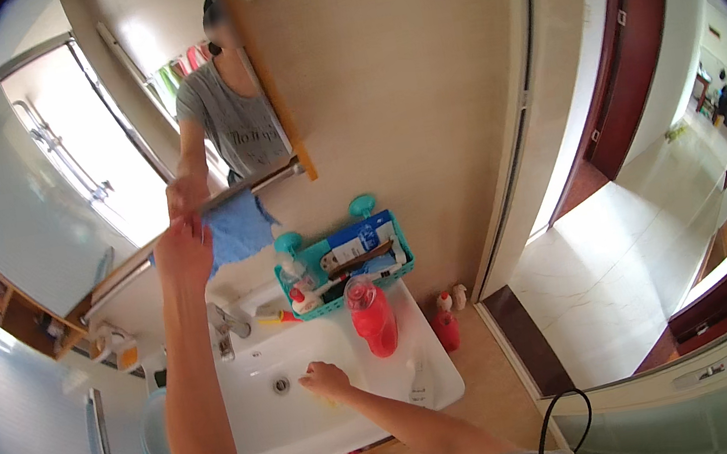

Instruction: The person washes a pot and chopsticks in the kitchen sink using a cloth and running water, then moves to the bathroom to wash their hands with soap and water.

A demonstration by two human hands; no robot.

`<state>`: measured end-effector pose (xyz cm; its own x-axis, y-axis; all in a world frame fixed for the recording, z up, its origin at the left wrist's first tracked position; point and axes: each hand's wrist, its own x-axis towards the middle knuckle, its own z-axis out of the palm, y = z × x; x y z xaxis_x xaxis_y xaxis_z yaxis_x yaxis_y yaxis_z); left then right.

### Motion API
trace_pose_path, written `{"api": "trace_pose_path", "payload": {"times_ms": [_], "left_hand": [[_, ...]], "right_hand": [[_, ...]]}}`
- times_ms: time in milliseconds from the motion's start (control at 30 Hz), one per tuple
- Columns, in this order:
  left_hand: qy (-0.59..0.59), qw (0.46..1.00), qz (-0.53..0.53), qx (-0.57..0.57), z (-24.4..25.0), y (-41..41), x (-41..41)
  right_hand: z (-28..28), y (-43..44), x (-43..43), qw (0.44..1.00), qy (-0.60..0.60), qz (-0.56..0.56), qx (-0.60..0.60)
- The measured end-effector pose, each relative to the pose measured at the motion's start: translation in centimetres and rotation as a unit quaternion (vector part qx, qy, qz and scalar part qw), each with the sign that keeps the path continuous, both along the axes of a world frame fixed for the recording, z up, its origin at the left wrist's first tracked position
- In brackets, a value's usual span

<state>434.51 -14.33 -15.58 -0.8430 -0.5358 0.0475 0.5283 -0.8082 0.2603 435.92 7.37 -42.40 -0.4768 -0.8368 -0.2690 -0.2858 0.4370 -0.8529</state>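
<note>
My left hand (185,250) is stretched out to the lower edge of the mirror. It overlaps a blue cloth (237,230) hanging along the rail there; its fingers are partly hidden, so whether they grip the cloth is unclear. Below, my right hand (327,379) hangs over the white washbasin (261,439), just right of the drain (281,385), with its fingers curled in. A faint yellowish patch shows beneath it, too blurred to name. Behind the basin stands a chrome faucet (230,324).
A teal basket (346,300) with bottles and brushes sits behind the basin. A red bottle (373,317) stands on the basin's right rim, near a clear item (418,382). A light-blue tub (158,441) is at left. A red spray bottle (446,327) stands beyond the right side.
</note>
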Motion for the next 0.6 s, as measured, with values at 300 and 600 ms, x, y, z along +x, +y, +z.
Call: {"api": "trace_pose_path", "payload": {"times_ms": [300, 600], "left_hand": [[-0.146, 0.916, 0.191, -0.32, 1.5, 15.9, 9.9], [-0.02, 0.952, 0.205, -0.224, 0.0, 20.6, 22.8]], "right_hand": [[1.6, 0.6, 0.2, 0.999, -0.029, 0.018, 0.005], [1.1, 0.8, 1.1, 0.998, -0.008, 0.04, -0.043]]}}
